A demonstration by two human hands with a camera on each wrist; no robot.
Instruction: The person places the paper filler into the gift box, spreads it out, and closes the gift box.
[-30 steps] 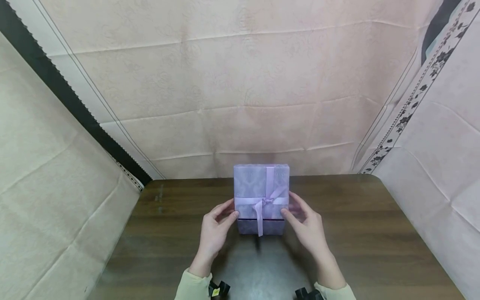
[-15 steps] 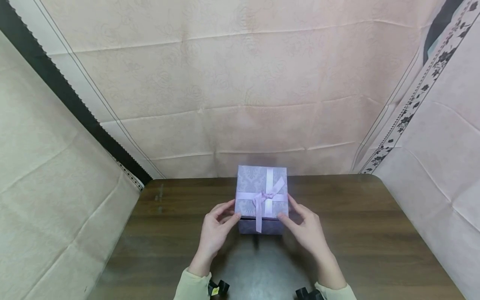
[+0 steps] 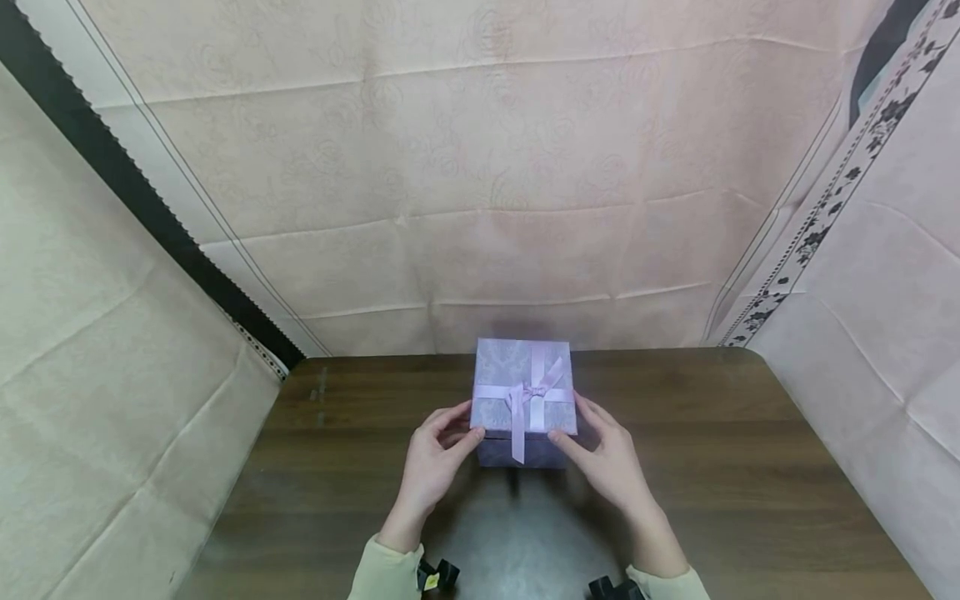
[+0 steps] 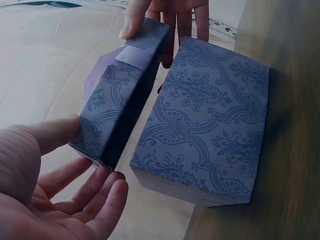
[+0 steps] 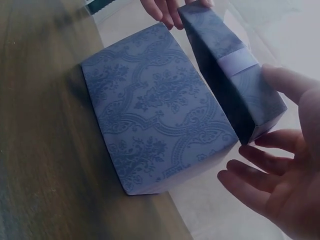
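A lilac damask-patterned gift box lid (image 3: 495, 367) with a ribbon bow (image 3: 528, 393) is gripped from both sides by my two hands. Below it, the gift box base (image 3: 495, 452) stands on the table. Both wrist views show a gap between the lid (image 4: 110, 100) and the base (image 4: 205, 120), with the lid's dark underside facing the base. My left hand (image 3: 435, 458) pinches the lid's left corner, thumb on the front side. At the opposite corner my right hand (image 3: 611, 458) does the same; its fingers (image 5: 255, 175) reach under the lid's edge. The base's inside is hidden.
The brown wooden table (image 3: 345, 500) extends around the box, its far edge just behind it. Pale cloth (image 3: 525, 167) hangs beyond that edge and along both sides. Black wrist cameras (image 3: 442, 575) sit at the near edge of the head view.
The lid has come down and back toward the base, looking a little smaller in the head view. Both hands keep their grip, and the right thumb has shifted slightly left.
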